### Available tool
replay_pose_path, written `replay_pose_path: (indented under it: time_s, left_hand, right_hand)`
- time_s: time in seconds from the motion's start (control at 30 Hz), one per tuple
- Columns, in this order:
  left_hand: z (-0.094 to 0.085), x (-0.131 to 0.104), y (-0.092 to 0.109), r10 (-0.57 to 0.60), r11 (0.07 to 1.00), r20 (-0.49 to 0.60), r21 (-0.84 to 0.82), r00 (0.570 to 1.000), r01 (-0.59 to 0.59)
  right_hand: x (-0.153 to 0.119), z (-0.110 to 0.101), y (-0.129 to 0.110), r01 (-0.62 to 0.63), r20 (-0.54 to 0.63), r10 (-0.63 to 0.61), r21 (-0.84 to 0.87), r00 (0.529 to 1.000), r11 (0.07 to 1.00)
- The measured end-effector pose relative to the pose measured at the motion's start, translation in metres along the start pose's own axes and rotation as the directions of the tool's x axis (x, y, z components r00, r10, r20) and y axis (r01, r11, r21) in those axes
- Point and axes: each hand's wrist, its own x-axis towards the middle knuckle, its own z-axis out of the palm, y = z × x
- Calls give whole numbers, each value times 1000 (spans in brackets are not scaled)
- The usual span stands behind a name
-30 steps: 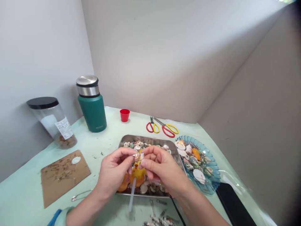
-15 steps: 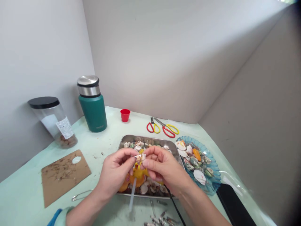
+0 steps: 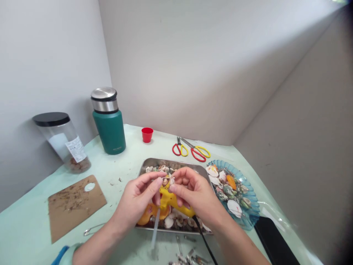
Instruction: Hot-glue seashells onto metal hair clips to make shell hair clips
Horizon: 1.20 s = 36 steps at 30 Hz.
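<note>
Above the tray, my left hand (image 3: 142,193) and my right hand (image 3: 194,191) meet at the fingertips. Between them is a small shell piece (image 3: 171,181) with a thin silvery bar along its top. Thumb and forefinger of each hand pinch one end of it. Right under my hands a yellow hot glue gun (image 3: 168,200) rests on the metal tray (image 3: 176,230), with a translucent glue stick (image 3: 155,230) poking out towards me and a black cord (image 3: 204,239). Several shells (image 3: 169,222) and orange shell pieces (image 3: 146,217) lie in the tray, partly hidden by my hands.
To the right stands a blue glass plate (image 3: 252,191) of shells, beside a black phone-like slab (image 3: 273,239). Two pairs of scissors (image 3: 197,151), a red cup (image 3: 147,135), a green flask (image 3: 109,130) and a jar (image 3: 66,143) stand behind. Cardboard (image 3: 75,206) lies left; metal clips (image 3: 191,257) lie in front.
The small shell piece has been turned in my fingers, so its thin silvery bar now shows on top. My hands have shifted slightly, and more of the glue gun is visible.
</note>
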Motion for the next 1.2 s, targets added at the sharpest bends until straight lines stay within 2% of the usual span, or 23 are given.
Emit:
replay_pose_path:
  time_s: [0.17,0.5,0.8,1.2]
  left_hand:
    - [2,0,1,-47,999,-22,-4,999,47]
    - [3,-3,-3,15,998,-43,62,999,-13]
    - [6,-3,3,42,999,-105,4,994,-42]
    - [5,-2,-3,4,996,-55,-86,998,-8]
  right_hand:
    - [0,2,1,32,3,-32,-40,999,999]
    - [-2,-1,12,181,9,-183,-200,983,963]
    - [-3,2,10,197,-5,-205,-253,979,947]
    - [-6,1,6,237,-29,-277,-440,960,866]
